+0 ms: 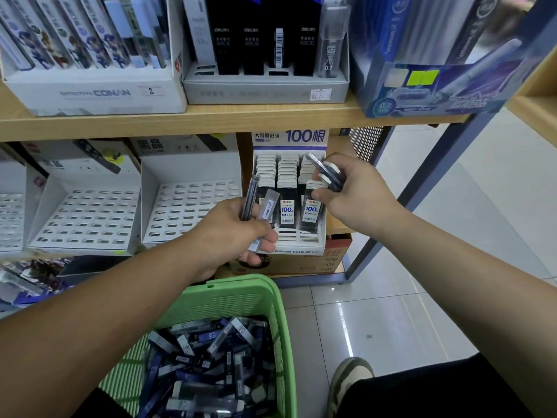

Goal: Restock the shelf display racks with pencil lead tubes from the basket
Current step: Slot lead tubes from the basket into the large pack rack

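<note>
Two empty white racks [87, 212] are sitting at middle left, with a third cut off by the frame edge. At centre the left hand [229, 236] is gripping at least two lead tubes [267, 206]. Below it the green basket [241, 292] is holding a heap of tubes [211, 357] too tangled to count. The right hand [355, 191] is curling round a small bundle [327, 173], count unclear, at the three-column rack [304, 242].

The basket [272, 300] stands before the shelf [211, 120], with tubes [208, 357] piled in it and a shoe [351, 377] to its right. Under the shelf board sit the left rack [87, 212], middle rack [193, 206] and right rack [301, 236], with boxes [265, 89] on the board above. The left hand [232, 233] holds tubes before the right rack's left edge, and the right hand [352, 188] holds tubes over its right column.
</note>
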A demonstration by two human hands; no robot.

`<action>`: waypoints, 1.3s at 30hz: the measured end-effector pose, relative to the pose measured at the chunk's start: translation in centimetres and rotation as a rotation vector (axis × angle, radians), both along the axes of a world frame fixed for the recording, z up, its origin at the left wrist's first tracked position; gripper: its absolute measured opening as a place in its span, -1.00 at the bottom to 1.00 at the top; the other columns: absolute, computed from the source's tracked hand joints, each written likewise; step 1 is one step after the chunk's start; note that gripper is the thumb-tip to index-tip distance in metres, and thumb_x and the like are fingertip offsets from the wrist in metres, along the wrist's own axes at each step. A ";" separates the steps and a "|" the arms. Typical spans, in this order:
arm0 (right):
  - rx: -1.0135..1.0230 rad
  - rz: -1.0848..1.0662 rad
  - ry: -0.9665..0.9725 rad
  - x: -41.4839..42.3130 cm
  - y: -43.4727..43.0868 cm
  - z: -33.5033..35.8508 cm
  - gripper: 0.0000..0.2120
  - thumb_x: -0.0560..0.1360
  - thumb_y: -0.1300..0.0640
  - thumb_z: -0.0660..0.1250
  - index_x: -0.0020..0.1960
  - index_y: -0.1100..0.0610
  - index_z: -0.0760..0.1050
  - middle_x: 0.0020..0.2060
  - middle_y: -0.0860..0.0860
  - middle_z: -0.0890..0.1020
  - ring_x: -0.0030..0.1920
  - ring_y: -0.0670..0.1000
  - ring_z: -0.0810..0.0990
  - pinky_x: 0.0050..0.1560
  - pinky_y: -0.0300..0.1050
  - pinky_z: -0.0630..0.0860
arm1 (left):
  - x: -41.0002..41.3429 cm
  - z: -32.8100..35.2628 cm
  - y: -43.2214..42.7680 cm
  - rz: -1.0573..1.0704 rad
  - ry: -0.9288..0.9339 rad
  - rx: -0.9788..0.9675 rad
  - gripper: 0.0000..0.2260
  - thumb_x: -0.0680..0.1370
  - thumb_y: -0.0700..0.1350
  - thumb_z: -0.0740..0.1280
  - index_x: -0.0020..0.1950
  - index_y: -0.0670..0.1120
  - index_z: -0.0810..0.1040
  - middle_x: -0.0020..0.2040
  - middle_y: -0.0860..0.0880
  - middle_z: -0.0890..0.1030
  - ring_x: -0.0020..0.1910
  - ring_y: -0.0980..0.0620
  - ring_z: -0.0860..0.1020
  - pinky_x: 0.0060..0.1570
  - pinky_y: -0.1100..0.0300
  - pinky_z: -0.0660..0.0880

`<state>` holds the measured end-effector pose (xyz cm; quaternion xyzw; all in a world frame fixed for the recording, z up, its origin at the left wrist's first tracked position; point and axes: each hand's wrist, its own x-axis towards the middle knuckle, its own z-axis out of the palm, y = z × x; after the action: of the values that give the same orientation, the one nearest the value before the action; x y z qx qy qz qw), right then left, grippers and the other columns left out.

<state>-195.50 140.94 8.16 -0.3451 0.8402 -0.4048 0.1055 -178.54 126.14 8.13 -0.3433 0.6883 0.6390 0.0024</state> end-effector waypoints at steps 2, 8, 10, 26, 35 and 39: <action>0.007 -0.001 0.020 0.0 0.0 -0.3 -0.78 0.47 0.16 0.52 0.02 -0.05 0.55 -0.07 0.01 0.67 -0.02 0.09 0.64 0.02 0.12 0.65 | 0.0 0.0 0.1 0.000 0.001 0.002 -0.86 0.61 -0.28 0.39 0.09 -0.10 0.50 -0.03 -0.17 0.75 -0.04 -0.10 0.74 -0.30 0.10 0.59; 0.017 -0.011 0.029 -0.3 0.0 -0.5 -0.78 0.51 0.17 0.49 0.08 -0.04 0.54 0.01 -0.04 0.67 0.03 0.06 0.63 0.07 0.13 0.64 | 0.0 0.0 0.1 -0.008 -0.001 0.005 -0.83 0.58 -0.28 0.43 0.07 -0.08 0.51 -0.02 -0.18 0.75 -0.04 -0.09 0.75 -0.29 0.10 0.59; 0.025 -0.009 0.046 -0.4 0.0 -0.5 -0.78 0.51 0.16 0.49 0.08 -0.04 0.54 0.00 -0.04 0.67 0.04 0.06 0.63 0.07 0.13 0.64 | 0.1 0.1 0.1 -0.011 -0.002 -0.001 -0.83 0.57 -0.28 0.44 0.08 -0.10 0.52 -0.01 -0.18 0.74 -0.05 -0.09 0.75 -0.28 0.11 0.59; 0.071 0.109 0.208 0.0 -0.5 -1.6 -0.76 0.49 0.14 0.48 0.09 -0.05 0.51 -0.08 -0.06 0.68 -0.04 0.08 0.63 -0.04 0.12 0.63 | 0.2 0.2 0.2 -0.002 -0.001 0.009 -0.81 0.58 -0.27 0.44 0.14 -0.13 0.50 -0.02 -0.17 0.75 -0.05 -0.09 0.75 -0.31 0.12 0.61; 0.034 0.102 0.265 -0.4 0.0 -2.1 -0.72 0.46 0.22 0.52 0.12 0.02 0.56 0.03 -0.08 0.48 -0.02 0.00 0.54 0.01 0.05 0.57 | 0.4 0.1 0.2 -0.007 -0.006 0.017 -0.82 0.58 -0.26 0.45 0.10 -0.11 0.51 -0.01 -0.17 0.75 -0.03 -0.10 0.75 -0.29 0.10 0.59; 0.048 0.038 0.282 -0.8 0.2 -2.3 -0.70 0.49 0.17 0.52 0.16 -0.01 0.54 0.00 -0.09 0.45 -0.06 -0.01 0.52 -0.04 0.02 0.56 | 0.5 0.2 0.3 -0.023 -0.003 0.007 -0.87 0.61 -0.24 0.42 0.10 -0.12 0.52 -0.04 -0.16 0.75 -0.03 -0.09 0.74 -0.27 0.10 0.60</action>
<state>-196.28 141.11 5.90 -0.4118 0.8495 -0.3298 0.0022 -177.99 126.40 8.29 -0.3363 0.6900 0.6408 0.0118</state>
